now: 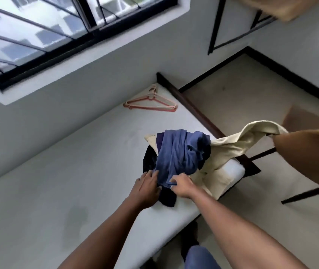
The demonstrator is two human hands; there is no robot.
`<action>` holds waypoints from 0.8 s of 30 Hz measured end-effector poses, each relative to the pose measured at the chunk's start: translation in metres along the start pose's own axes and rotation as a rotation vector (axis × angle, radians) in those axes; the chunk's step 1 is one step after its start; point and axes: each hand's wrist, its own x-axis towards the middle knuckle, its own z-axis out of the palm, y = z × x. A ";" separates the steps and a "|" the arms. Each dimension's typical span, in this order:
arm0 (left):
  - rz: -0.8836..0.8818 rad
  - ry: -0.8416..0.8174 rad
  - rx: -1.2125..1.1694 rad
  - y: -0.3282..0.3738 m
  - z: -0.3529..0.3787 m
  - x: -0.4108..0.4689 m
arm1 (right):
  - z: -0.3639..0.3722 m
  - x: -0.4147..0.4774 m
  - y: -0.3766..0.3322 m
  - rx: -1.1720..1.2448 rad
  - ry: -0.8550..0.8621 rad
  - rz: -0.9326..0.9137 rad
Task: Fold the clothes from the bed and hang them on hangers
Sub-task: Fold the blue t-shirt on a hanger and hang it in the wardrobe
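Note:
A pile of clothes lies near the bed's corner: a crumpled blue garment (180,154) on top, a dark garment (150,158) under it, and a cream garment (230,150) that stretches to the right onto a chair. My left hand (147,186) lies with straight fingers on the left edge of the blue garment. My right hand (181,185) pinches the blue garment's lower hem. Several pink hangers (150,102) lie at the far corner of the bed.
The white mattress (67,171) runs along a grey wall under a window (57,30). A dark wooden bed frame (193,111) edges its far side. A brown chair (306,154) stands to the right on the beige floor (251,98).

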 end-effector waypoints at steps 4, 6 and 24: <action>-0.064 -0.007 -0.013 0.004 -0.003 0.031 | -0.004 0.056 0.003 0.032 -0.116 -0.027; -0.095 -0.010 -0.026 0.003 -0.008 0.038 | -0.007 0.061 -0.001 0.064 -0.086 -0.001; 0.034 0.348 -0.360 0.037 -0.170 0.030 | -0.193 -0.046 -0.115 0.908 0.488 -0.367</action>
